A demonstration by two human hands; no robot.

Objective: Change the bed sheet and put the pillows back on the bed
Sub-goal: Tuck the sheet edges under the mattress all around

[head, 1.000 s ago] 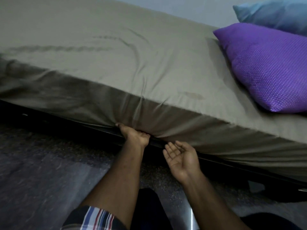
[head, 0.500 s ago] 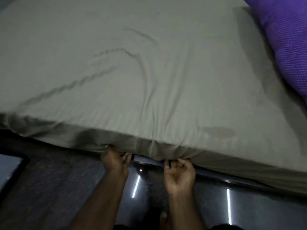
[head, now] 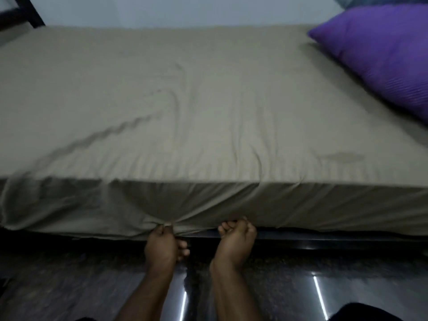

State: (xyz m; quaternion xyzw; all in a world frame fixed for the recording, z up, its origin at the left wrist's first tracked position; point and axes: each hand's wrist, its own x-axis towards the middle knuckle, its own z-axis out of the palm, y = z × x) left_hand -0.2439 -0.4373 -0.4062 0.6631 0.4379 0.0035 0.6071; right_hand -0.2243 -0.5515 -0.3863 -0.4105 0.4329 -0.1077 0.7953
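Far left: a dark bed frame (head: 25,13) post, partly cut off.

Sheet (head: 208,107): olive, spread over the whole mattress top and hanging down its near side, with creases running left of centre. We judge it light, soft and limp; it will bunch and slide rather than hold shape, so we would take it at the near hem, where it gathers.

Left hand (head: 162,247): at the near lower edge, fingers curled, pinching a gathered fold of sheet hem; pleats fan out from that pinch.

Right hand (head: 235,238): just right of the left, fingers curled at the hem under the mattress edge. We cannot tell for certain whether cloth sits inside the curl.

Floor (head: 69,286): dark, glossy, with light streaks.

Stain (head: 342,156): faint mark on the sheet, near right.

Pillow (head: 384,56): purple, lying on the sheet at the far right corner; a bluish pillow sliver shows behind it.

Brands, labels, writing: none that we can read.
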